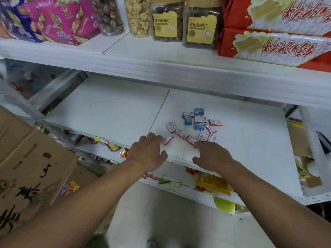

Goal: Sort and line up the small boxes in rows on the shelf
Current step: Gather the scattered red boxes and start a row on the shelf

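Several small boxes lie jumbled on the white shelf (114, 111), right of its middle seam. Most are red-and-white boxes (181, 134); a few blue boxes (198, 111) sit at the far side of the pile. My left hand (147, 152) rests palm down at the shelf's front edge, its fingertips touching a red-and-white box (168, 139). My right hand (213, 156) lies palm down beside it, fingertips against another red-and-white box (192, 140). Neither hand holds anything.
The upper shelf carries jars (167, 20) of nuts, pink snack boxes (60, 24) and red packs (279, 45). Brown cartons (30, 169) are stacked at the left. Lower shelves hold yellow packets (213, 183). The left half of the white shelf is bare.
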`<state>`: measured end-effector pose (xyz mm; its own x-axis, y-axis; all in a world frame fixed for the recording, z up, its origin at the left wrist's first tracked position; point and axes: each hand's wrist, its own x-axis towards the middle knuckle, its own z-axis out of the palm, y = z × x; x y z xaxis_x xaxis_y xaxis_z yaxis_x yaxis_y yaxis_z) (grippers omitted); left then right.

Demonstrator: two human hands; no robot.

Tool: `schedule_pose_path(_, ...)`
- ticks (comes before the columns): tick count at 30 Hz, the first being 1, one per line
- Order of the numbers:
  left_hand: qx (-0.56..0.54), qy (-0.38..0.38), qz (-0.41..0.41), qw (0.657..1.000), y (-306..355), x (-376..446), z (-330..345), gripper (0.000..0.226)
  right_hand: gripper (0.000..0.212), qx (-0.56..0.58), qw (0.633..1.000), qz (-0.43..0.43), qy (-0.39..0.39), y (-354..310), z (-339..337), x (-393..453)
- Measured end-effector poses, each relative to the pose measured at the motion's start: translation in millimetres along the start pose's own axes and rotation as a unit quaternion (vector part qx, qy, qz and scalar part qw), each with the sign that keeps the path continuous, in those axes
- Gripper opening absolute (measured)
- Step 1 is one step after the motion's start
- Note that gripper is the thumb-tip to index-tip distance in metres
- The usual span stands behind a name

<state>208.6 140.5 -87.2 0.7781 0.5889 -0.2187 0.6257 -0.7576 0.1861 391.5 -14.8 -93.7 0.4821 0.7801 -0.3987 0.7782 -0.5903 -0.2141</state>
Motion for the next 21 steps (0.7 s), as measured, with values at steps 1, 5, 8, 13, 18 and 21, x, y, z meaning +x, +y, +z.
schedule_pose_path(1,-0.003,-0.002,0.002,1.0,-3.3,6.4,2.6,0.056,0.063,0.001,1.0,0.005,-0.004,-0.4,1.7,6.8)
schedule_pose_path(5,-0.02,0.033,0.033,0.999,-13.6,35.3,15.6,0.044,0.063,-0.001,1.0,0.025,-0.01,-3.2,11.0,30.7)
schedule_pose_path(8,-0.023,0.046,0.055,0.997,-21.3,56.9,24.6,0.039,0.063,0.009,0.999,0.048,-0.005,-8.1,22.7,44.7)
schedule_pose_path(13,-0.018,0.041,0.065,0.997,-42.3,93.0,45.6,0.036,0.058,0.019,0.996,0.091,-0.005,-11.1,34.1,72.5)
schedule_pose_path(18,-0.012,0.055,0.062,0.997,-41.0,117.4,69.6,0.042,0.057,0.021,0.993,0.113,0.013,-9.9,34.0,99.7)
schedule_pose_path(21,0.007,0.058,0.038,0.998,-38.9,134.5,81.6,0.049,0.056,0.009,0.993,0.106,0.049,-6.8,36.9,115.9)
